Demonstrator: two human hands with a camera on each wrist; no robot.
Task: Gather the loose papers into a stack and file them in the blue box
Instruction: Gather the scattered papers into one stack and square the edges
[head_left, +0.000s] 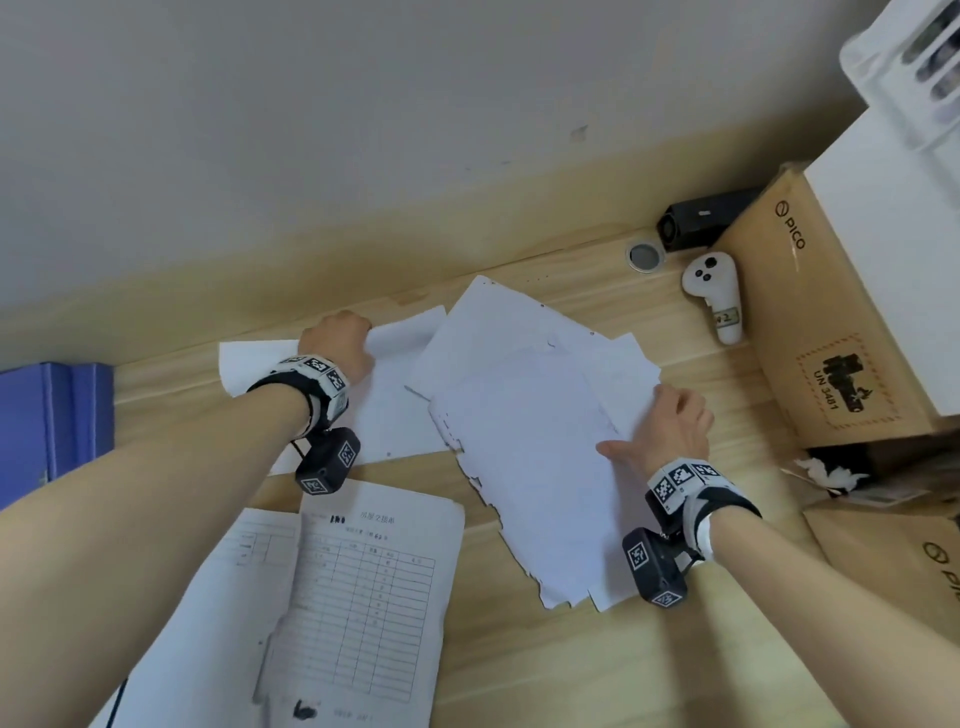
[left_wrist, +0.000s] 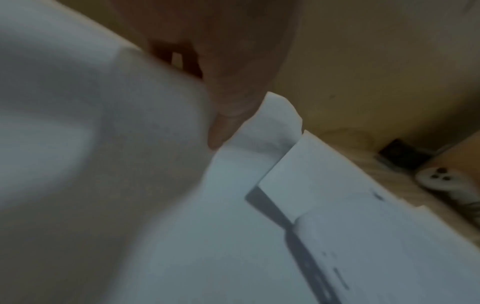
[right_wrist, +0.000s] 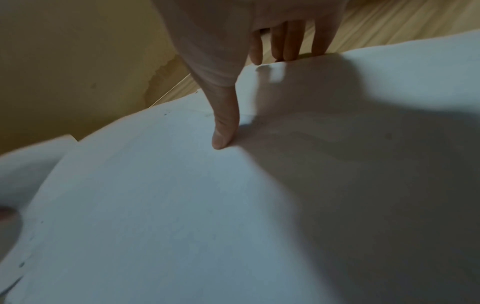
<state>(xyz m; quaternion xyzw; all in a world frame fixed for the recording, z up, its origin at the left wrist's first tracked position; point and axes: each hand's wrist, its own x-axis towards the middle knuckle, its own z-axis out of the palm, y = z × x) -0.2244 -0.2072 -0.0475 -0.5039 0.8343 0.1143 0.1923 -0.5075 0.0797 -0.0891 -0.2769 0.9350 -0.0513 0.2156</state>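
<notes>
Loose white papers lie on a wooden desk (head_left: 519, 665). My left hand (head_left: 358, 335) grips the far edge of a blank sheet (head_left: 400, 410) at the back left; its thumb (left_wrist: 223, 127) lies on the sheet (left_wrist: 259, 205), which curls up beside it. My right hand (head_left: 636, 434) pinches the right edge of an overlapping pile of blank sheets (head_left: 530, 467), thumb (right_wrist: 223, 131) on top of the pile (right_wrist: 155, 205) and fingers (right_wrist: 288, 45) curled at its far edge. Printed forms (head_left: 374, 587) lie nearer me under my left forearm. The blue box (head_left: 52, 426) stands at the far left.
A PICO cardboard box (head_left: 831, 322) stands at the right, with a second one (head_left: 893, 561) below it. A white controller (head_left: 714, 296), a black device (head_left: 701, 218) and a round cable grommet (head_left: 645, 256) sit behind the papers. A wall runs along the desk's far edge.
</notes>
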